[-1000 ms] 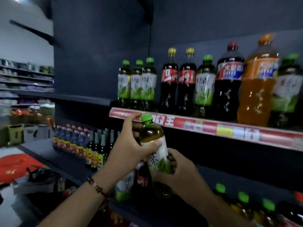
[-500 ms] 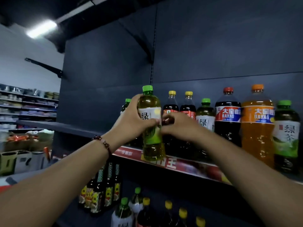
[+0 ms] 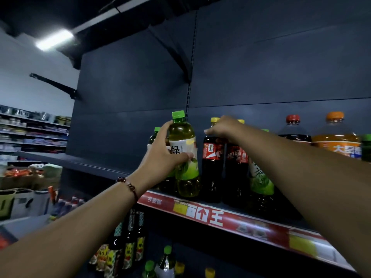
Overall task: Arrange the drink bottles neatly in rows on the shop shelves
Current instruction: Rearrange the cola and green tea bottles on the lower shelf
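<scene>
Since half a second ago the right hand left the tea bottle and moved over to the cola bottles; the tea bottle dropped closer to the shelf.

Left hand: fingers wrapped round the tea bottle's label, thumb across the front, grasping it alone. Right hand: fingers curled down over the cola necks, touching them; cannot tell if it grips one or just steadies.

Tea bottle upright, base at or just above the shelf's front edge, just left of the colas, in front of another green-cap bottle. Further right stand an orange soda and other large bottles.

Risks: base sits near the lip, so an early release could tip it off the front. Pushing it back may knock the bottle behind. The right hand may topple the colas.
</scene>
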